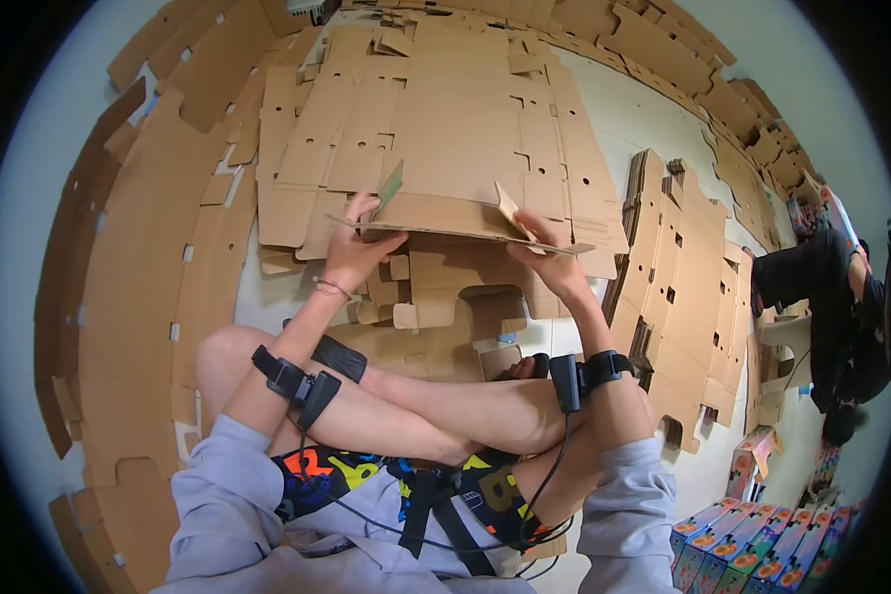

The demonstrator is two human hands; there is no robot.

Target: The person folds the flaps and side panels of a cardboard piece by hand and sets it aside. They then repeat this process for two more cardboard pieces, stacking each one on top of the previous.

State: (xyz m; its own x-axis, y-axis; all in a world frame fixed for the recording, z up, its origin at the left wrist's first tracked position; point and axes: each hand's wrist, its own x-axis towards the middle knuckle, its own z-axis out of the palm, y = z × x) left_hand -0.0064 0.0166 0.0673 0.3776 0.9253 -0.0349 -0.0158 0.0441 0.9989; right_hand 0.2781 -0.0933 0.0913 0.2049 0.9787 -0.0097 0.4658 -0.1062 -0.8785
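Note:
A folded cardboard piece [445, 216] is held up in front of me, seen nearly edge-on, with small flaps standing at both ends. My left hand [361, 247] grips its left end, thumb below the edge and fingers behind, beside a green-tinted flap [390, 185]. At the right end, my right hand [549, 249] holds the same piece, its fingers by a pale upright flap [507, 203]. Behind it lies a large flat cardboard sheet [455, 109] with slots and holes. Below the held piece are more cut cardboard pieces [445, 287] near my crossed legs.
Stacked cardboard sheets [678, 287] lie to the right, and long sheets [134, 287] cover the left side. Colourful boxes [762, 544] stand at the lower right. Another person in dark clothes [827, 287] is at the far right, by a pale stool [787, 342].

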